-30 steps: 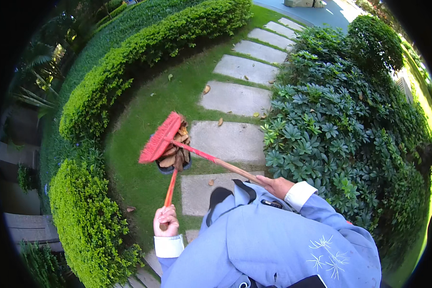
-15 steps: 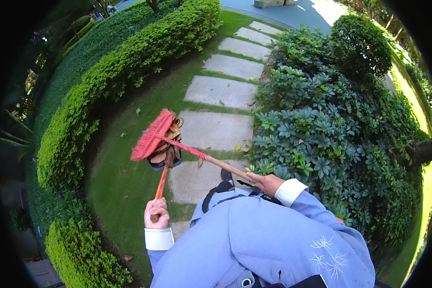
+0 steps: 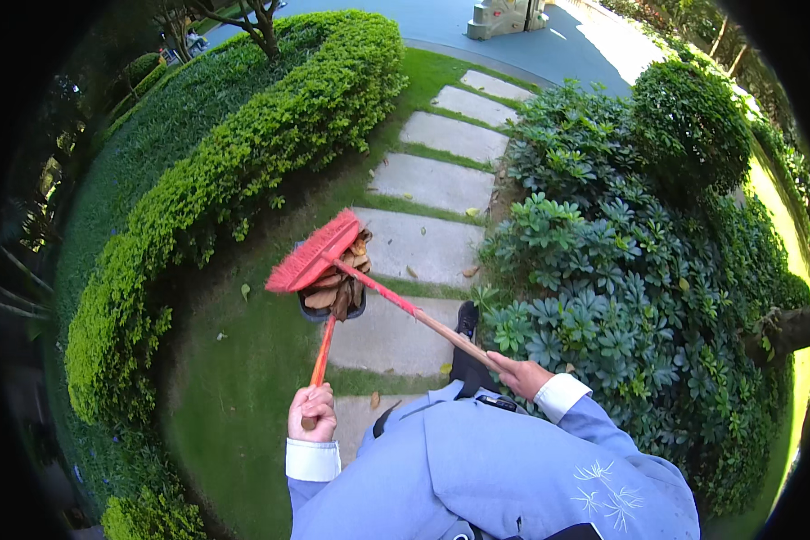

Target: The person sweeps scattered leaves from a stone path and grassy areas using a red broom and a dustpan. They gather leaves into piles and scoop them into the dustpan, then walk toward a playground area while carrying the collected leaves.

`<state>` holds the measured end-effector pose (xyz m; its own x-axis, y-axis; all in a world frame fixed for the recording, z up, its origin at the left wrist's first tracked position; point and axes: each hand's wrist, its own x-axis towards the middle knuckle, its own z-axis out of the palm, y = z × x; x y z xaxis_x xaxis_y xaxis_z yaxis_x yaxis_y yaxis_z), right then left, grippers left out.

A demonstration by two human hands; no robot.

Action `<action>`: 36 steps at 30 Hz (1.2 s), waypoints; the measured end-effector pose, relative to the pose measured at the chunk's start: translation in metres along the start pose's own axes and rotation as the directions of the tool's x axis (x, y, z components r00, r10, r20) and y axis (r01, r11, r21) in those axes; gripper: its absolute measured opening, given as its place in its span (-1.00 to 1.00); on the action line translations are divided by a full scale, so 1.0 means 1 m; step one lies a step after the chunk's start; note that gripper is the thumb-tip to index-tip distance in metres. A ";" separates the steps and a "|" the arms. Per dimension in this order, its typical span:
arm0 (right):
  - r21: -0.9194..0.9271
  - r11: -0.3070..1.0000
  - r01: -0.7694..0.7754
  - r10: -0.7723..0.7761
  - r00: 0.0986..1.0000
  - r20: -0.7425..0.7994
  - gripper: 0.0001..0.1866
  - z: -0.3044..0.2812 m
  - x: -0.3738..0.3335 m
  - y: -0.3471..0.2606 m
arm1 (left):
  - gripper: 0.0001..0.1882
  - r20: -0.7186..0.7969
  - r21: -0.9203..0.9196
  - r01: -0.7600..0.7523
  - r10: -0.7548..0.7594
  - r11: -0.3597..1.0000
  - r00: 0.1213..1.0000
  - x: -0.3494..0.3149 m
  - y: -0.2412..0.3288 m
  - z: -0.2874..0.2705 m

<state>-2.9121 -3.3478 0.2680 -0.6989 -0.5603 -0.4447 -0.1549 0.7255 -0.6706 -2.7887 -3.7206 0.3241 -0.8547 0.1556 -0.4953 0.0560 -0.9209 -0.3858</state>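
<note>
My left hand (image 3: 312, 414) is closed round the orange handle of a dark dustpan (image 3: 318, 315), gripping it by its wooden end. Brown dry leaves (image 3: 327, 299) are heaped in the pan. My right hand (image 3: 522, 373) wraps the wooden stick of a red broom (image 3: 333, 236). The broom's head rests across the top of the leaves, its bristles pointing to the left, and hides part of the pan. The two handles run apart from there toward my hands.
Pale stepping slabs (image 3: 423, 236) lead ahead through grass toward blue-grey paving (image 3: 423, 27). A clipped hedge (image 3: 180, 207) curves along the left; leafy shrubs (image 3: 594, 261) crowd the right edge. A few fallen leaves (image 3: 470, 271) lie on the slabs. My shoe (image 3: 467, 319) is on the path.
I have moved forward along the path, so the slabs and hedge sit closer. The dustpan and broom travel along together, a little to the right in view. Both grips are the same.
</note>
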 end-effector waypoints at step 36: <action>0.233 0.951 -0.202 0.261 0.930 -0.260 -0.50 -0.639 0.649 0.204 | -0.84 -0.252 0.117 0.421 -0.384 0.899 0.889 0.966 -0.056 0.533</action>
<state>-3.8439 -3.3079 0.2220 -0.8718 -0.2273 -0.4339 0.1565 0.7101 -0.6865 -3.8926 -3.7091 0.2825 -0.6510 0.5814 -0.4880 -0.3704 -0.8045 -0.4644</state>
